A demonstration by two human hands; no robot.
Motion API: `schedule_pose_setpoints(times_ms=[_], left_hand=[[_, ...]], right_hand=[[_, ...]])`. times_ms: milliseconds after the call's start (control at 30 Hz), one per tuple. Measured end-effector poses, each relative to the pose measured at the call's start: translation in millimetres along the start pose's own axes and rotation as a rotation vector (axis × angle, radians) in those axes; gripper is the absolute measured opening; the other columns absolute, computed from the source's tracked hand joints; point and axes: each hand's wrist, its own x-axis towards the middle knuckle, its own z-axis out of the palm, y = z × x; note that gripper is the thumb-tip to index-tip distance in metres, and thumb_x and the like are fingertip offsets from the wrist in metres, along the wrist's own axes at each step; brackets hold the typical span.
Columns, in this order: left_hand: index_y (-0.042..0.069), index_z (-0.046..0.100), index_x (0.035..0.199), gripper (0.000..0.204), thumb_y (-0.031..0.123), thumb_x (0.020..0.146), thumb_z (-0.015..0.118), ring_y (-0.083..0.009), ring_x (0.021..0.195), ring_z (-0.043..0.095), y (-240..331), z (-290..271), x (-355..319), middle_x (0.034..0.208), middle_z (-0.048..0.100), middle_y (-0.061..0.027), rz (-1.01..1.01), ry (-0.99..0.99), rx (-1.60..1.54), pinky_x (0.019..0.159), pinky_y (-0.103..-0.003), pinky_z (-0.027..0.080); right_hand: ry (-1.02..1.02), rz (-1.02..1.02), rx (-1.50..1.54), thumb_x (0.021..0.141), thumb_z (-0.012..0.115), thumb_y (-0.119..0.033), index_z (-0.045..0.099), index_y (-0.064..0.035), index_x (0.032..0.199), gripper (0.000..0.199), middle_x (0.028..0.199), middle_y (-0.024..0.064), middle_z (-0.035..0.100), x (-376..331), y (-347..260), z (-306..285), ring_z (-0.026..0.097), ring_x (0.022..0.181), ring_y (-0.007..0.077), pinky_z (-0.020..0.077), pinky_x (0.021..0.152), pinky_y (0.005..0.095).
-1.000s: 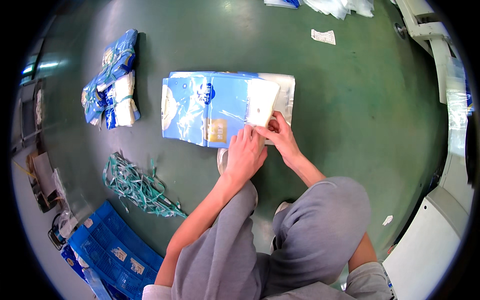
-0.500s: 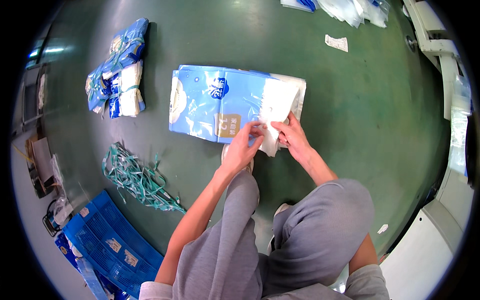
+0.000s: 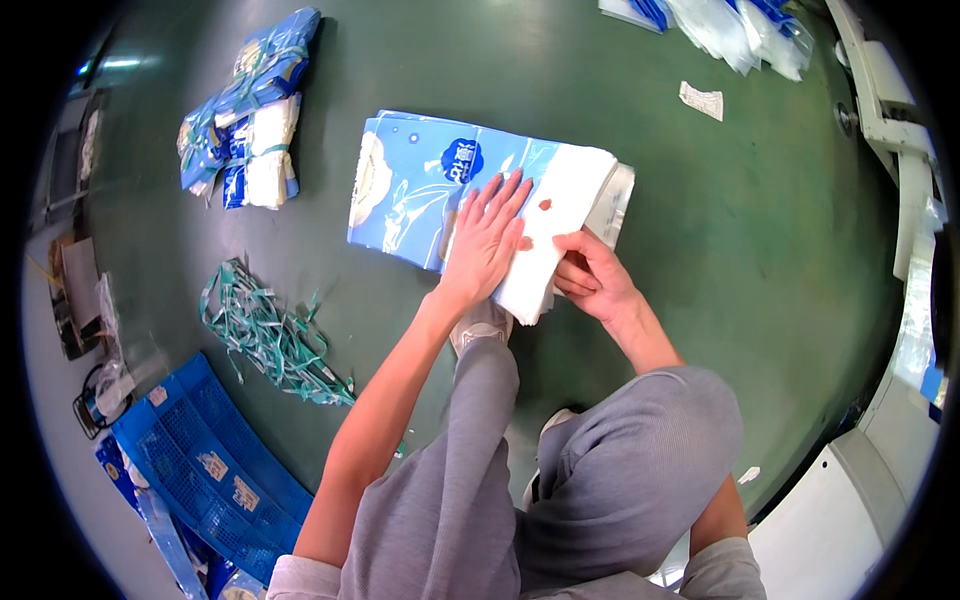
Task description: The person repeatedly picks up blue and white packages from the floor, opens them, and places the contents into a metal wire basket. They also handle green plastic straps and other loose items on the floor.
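A stack of blue printed plastic packaging bags (image 3: 405,195) lies on the green floor in front of my feet, slightly turned. Its right end, a white flap (image 3: 567,190) with two reddish-brown spots, is folded over the blue part. My left hand (image 3: 484,245) rests flat on the stack beside the flap, its fingers stretched out over the blue film. At the flap's near right edge, my right hand (image 3: 598,278) is closed, thumb on top and fingers curled under. Part of the edge is hidden by those fingers.
Bag bundles (image 3: 262,75) tied with green strap lie at the far left. Nearer is a tangle of green straps (image 3: 265,335), then a blue plastic crate (image 3: 215,460). Clear and blue bags (image 3: 725,35) and a paper slip (image 3: 701,101) lie far right. White equipment (image 3: 830,510) stands along the right.
My left hand has gone from bent fingers at the flap to lying flat on the stack. The white flap now lies flatter and wider. The whole view has shifted slightly.
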Motion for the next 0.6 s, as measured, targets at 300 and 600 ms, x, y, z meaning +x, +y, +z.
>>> schedule_pose_setpoints(times_ms=[300,600], left_hand=[[0.014,0.033,0.157,0.059,0.042,0.106,0.041,-0.0311,0.154,0.018,-51,-11,-7,0.165,0.028,-0.0071,-0.193,0.022,0.483,0.125,-0.051,0.010],[-0.001,0.049,0.146,0.071,0.056,0.107,0.032,-0.0271,0.138,0.048,12,-199,-56,0.145,0.056,-0.0120,-0.516,-0.063,-0.646,0.116,-0.039,0.036]], right_hand=[[0.043,0.155,0.025,0.096,0.051,-0.011,0.053,-0.0157,0.134,0.039,0.109,0.0225,0.068,-12,-41,35,0.025,0.036,0.0036,0.0250,0.035,0.0176],[-0.559,-0.009,0.123,0.103,0.049,-0.017,0.054,-0.0112,0.136,0.034,0.087,0.0132,0.061,-26,-119,304,0.031,0.038,0.0062,0.0308,0.039,0.0222]])
